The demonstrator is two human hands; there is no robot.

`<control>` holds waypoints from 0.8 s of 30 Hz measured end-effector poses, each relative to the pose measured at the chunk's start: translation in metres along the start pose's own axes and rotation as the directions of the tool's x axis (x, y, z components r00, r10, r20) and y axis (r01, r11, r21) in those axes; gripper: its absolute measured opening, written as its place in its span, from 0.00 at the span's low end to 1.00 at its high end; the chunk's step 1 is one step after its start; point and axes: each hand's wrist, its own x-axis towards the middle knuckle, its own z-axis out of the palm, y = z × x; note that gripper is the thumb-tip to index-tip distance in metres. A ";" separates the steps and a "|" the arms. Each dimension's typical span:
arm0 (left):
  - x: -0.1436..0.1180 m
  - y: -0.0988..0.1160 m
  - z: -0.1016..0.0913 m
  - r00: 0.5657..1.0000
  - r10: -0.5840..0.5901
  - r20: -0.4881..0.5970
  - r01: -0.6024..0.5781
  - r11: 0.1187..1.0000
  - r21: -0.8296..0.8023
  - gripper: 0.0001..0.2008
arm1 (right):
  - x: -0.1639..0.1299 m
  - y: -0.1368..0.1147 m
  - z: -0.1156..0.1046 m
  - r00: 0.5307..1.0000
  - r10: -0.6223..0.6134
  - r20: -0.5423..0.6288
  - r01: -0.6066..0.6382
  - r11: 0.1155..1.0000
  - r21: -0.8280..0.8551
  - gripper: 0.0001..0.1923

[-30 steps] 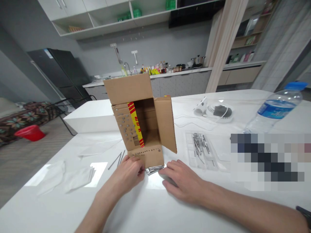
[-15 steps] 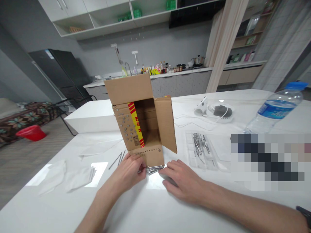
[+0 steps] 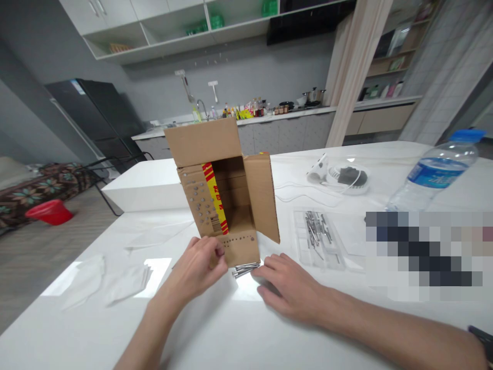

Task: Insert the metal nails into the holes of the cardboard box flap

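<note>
The left hand (image 3: 200, 264) is curled before the cardboard box's (image 3: 204, 144) lower flap; whether it grips anything cannot be told. The right hand (image 3: 290, 288), thumb parted from loosely bent fingers, reaches the loose nails (image 3: 244, 269) lying at that flap's edge.

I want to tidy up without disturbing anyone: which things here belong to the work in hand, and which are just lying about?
Work in hand:
loose nails, by the right hand
cardboard box, near the left hand
clear case of metal pieces, probably

Just lying about, it seems:
water bottle
white sheets
red basin
</note>
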 end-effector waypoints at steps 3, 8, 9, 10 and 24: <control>-0.001 -0.007 -0.003 0.998 -0.016 -0.058 0.015 1.000 -0.018 0.03 | 0.000 -0.001 -0.001 1.000 0.006 0.000 -0.006 1.000 -0.002 0.08; -0.004 -0.020 -0.001 0.983 -0.055 -0.173 0.045 0.997 -0.062 0.03 | 0.000 -0.001 -0.001 1.000 0.008 0.011 -0.008 1.000 -0.007 0.07; -0.004 -0.021 -0.001 0.978 -0.077 -0.192 0.063 0.995 -0.078 0.04 | 0.000 0.000 -0.001 1.000 0.006 0.011 -0.005 1.000 -0.009 0.07; -0.003 -0.022 -0.001 0.973 -0.099 -0.210 0.080 0.992 -0.097 0.04 | 0.001 0.000 -0.001 1.000 0.003 0.010 -0.003 1.000 -0.010 0.07; -0.002 -0.033 0.009 0.940 -0.221 -0.258 0.156 0.956 -0.250 0.07 | 0.000 0.001 0.001 1.000 -0.008 0.003 0.008 1.000 -0.010 0.08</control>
